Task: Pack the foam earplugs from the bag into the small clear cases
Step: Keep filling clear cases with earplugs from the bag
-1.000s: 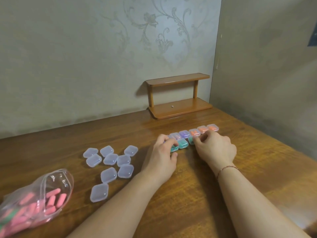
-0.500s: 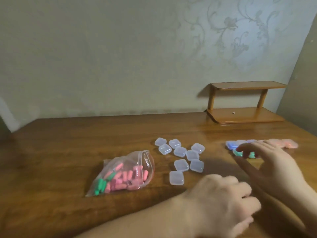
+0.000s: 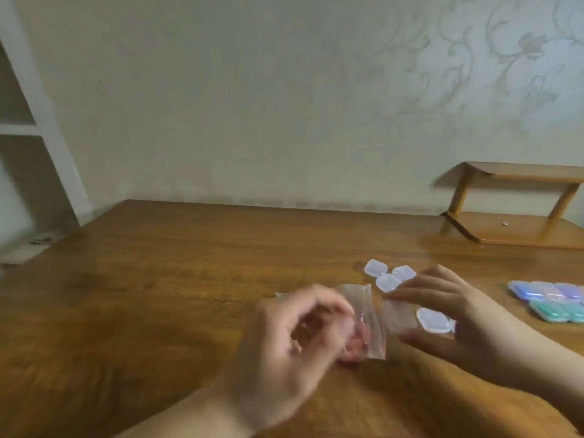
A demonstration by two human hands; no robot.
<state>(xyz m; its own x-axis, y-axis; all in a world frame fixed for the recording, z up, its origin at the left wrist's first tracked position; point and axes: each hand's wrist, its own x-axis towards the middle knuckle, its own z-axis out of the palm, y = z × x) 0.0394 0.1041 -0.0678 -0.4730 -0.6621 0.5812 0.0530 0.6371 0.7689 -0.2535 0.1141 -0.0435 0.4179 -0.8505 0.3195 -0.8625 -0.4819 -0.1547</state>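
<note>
Clear zip plastic bag of pink foam earplugs (image 3: 366, 330) lies btwn both hands: left hand (image 3: 297, 339) curled, grip unclear; right hand (image 3: 442, 314) spread open beside mouth.

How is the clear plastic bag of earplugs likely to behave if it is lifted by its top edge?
The bag would probably sag and fold, since its thin film already looks crumpled beside the left hand. It should feel light, as it holds only small pink foam pieces. If its mouth is unsealed, which the blur hides, earplugs might spill onto the table.
</note>
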